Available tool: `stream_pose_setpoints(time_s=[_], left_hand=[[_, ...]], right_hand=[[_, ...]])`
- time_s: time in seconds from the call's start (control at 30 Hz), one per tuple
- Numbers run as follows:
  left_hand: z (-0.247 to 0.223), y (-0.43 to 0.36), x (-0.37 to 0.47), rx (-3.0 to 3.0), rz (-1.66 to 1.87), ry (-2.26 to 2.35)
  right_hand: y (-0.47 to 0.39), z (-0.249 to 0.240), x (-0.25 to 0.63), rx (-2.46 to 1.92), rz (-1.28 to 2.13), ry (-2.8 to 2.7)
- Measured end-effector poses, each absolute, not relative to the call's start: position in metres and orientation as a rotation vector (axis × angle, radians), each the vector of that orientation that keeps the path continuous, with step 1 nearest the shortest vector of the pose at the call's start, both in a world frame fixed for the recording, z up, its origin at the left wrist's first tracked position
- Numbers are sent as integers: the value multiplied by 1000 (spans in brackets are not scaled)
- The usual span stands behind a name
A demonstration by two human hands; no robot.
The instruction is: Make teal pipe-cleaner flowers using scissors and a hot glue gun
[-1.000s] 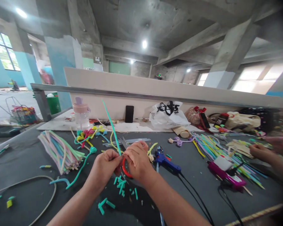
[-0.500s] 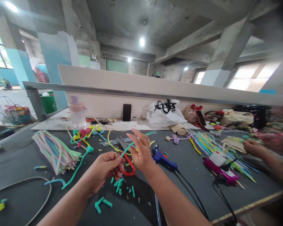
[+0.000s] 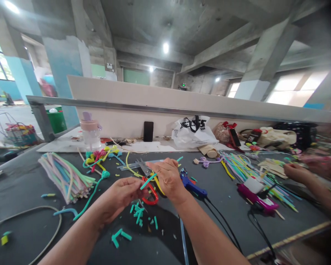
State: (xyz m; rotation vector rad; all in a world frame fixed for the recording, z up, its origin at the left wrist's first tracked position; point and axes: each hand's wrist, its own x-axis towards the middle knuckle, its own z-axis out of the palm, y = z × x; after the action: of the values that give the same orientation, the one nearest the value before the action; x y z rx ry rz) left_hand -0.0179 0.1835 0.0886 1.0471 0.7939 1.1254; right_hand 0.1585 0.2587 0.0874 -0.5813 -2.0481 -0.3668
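A green pipe cleaner [image 3: 149, 180] runs slantwise between my two hands. My left hand [image 3: 125, 195] pinches it near its lower end, the fingers closed. Higher up, my right hand [image 3: 169, 180] is wrapped round the same stem, whose tip shows beyond the knuckles. Scissors with red handles [image 3: 151, 198] lie on the dark table behind and below the hands, their blades partly apart. Short cut green pieces [image 3: 139, 213] are scattered on the tabletop below my hands. A finished-looking green stem with a knotted head [image 3: 105, 175] rests to the left.
A bundle of pastel pipe cleaners [image 3: 66, 178] lies at left, with more loose stems [image 3: 245, 169] at right. A blue glue gun [image 3: 193, 187] and a magenta glue gun [image 3: 257, 198] trail cords. A bottle [image 3: 90, 132] and phone [image 3: 148, 131] stand behind. Another person's hand [image 3: 298, 173] is at far right.
My right hand has gone from raised, spread fingers to closed around the green pipe cleaner. My left hand stays almost where it was, at the lower end.
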Motion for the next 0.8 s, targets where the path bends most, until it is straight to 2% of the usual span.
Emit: stream_pose_setpoints(time_s=[0.17, 0.33, 0.57, 0.8], left_hand=[[84, 188, -22, 1200, 1211, 1111], [87, 189, -24, 1203, 1294, 1223], [91, 183, -20, 1228, 1062, 969], [84, 181, -22, 1078, 1078, 824]], right_hand=[[256, 89, 158, -593, -358, -2067], [253, 90, 156, -578, -351, -2094], [250, 89, 153, -574, -326, -2161], [253, 83, 151, -559, -291, -2203]])
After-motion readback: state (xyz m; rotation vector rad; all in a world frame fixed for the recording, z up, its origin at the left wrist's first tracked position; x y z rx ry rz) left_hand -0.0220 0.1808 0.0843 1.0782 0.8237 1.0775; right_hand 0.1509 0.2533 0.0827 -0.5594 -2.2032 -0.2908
